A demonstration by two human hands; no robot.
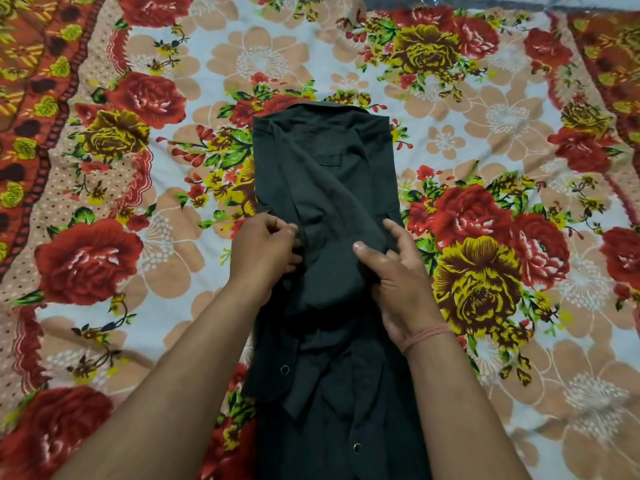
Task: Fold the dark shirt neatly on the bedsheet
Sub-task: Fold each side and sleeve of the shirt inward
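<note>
The dark shirt [322, 174] lies on the middle of the flowered bedsheet [145, 188] as a long narrow strip. Its sides and sleeves are already turned in, its collar [329, 107] points to the far edge, and its tail runs off toward the near edge between the forearms.

The left hand [265, 252] has its fingers curled and pinches the cloth at the strip's left side. The right hand [398, 275] holds a bunched ridge of cloth on the right side, with the thumb and forefinger lifted above it and the other fingers tucked into the fold. A pink thread [427, 335] circles that wrist.

The cloth looks thin, light and limp. It sags and creases wherever it is lifted, so it probably will not hold a fold unless pressed flat. It seems matte rather than slick, and the layers may still slide over one another.

The outer side edges, taken level with each other, look like the best hold, so the layers move together. The metal snaps [284, 369] on the near part are small hard lumps that could catch.
</note>
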